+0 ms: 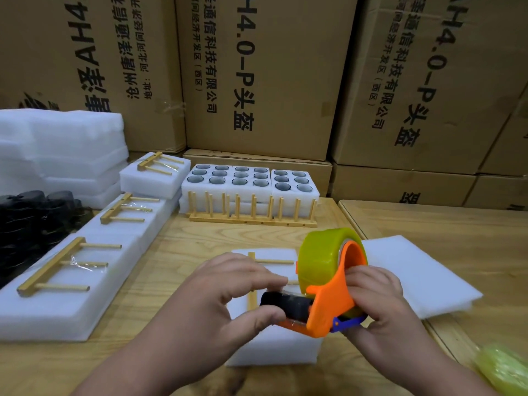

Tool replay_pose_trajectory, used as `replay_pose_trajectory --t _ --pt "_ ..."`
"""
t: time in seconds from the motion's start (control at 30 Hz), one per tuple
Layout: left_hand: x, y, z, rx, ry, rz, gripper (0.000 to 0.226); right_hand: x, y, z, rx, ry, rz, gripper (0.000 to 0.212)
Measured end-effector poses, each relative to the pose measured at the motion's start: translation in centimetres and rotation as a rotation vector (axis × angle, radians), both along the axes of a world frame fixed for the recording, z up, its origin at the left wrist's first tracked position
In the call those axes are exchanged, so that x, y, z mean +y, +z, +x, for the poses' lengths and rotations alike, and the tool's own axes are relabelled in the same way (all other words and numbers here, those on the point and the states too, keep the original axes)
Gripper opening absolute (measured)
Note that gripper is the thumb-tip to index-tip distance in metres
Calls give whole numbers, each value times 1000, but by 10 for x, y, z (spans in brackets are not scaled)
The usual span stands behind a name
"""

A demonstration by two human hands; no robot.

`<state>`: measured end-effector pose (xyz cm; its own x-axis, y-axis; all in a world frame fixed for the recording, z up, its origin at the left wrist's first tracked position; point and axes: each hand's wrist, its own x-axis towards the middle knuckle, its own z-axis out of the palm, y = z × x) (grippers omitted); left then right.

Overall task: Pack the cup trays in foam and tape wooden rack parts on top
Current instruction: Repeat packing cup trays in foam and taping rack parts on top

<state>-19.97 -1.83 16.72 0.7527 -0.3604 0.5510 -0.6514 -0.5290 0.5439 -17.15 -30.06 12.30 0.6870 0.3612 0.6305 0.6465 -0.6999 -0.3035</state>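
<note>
White foam pack (274,350) bears a pale wooden rack part (251,281) (mostly hidden); both hands' fingers pinch the orange tape dispenser (331,298).

You have a single wide-angle view, taken from your head, looking forward and down across the table (177,252). Your hands sit very close at the bottom edge, and a wall of cardboard boxes (265,72) fills the far side.
</note>
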Motion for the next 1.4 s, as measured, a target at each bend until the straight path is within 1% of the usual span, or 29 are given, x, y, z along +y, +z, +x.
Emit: replay_pose_trajectory --t 0.1,0.2,0.33,0.5,0.6,0.67,0.8,0.93,1.03,1.1,1.17,1.23,1.3,1.4 --pt "-2 2 0 -16 10 31 36 -2 1 0 1 14 -31 23" --pt "-4 3 -1 -47 22 41 35 -3 -1 1 -1 21 -42 26" --pt "-5 4 -1 -40 19 2 26 -4 0 4 8 29 -47 30" --pt "-6 0 -2 -63 56 -33 19 -1 3 10 37 47 -85 21" --pt "-9 -2 -3 -87 96 -103 18 2 5 13 55 58 -110 27" --pt "-10 -2 -4 -151 121 -109 18 5 5 16 58 60 -127 29" --pt "-9 4 -4 -338 166 -24 19 10 8 23 63 84 -133 29" --pt "-3 13 -5 -467 194 29 17 7 20 36 61 106 -161 21" --pt "8 20 -6 -523 234 0 15 -2 30 49 65 106 -181 20" --pt "21 22 -4 -524 282 -61 11 -11 35 57 57 74 -205 20" --pt "40 23 -1 -459 373 -169 10 -23 41 63 75 20 -217 23" --pt "56 21 5 -338 475 -292 18 -36 51 69 137 -13 -239 25" --pt "64 13 17 -143 538 -398 20 -44 65 74 235 -10 -318 22" --pt "64 -10 40 228 502 -669 16 -44 91 83 403 -42 -487 20"
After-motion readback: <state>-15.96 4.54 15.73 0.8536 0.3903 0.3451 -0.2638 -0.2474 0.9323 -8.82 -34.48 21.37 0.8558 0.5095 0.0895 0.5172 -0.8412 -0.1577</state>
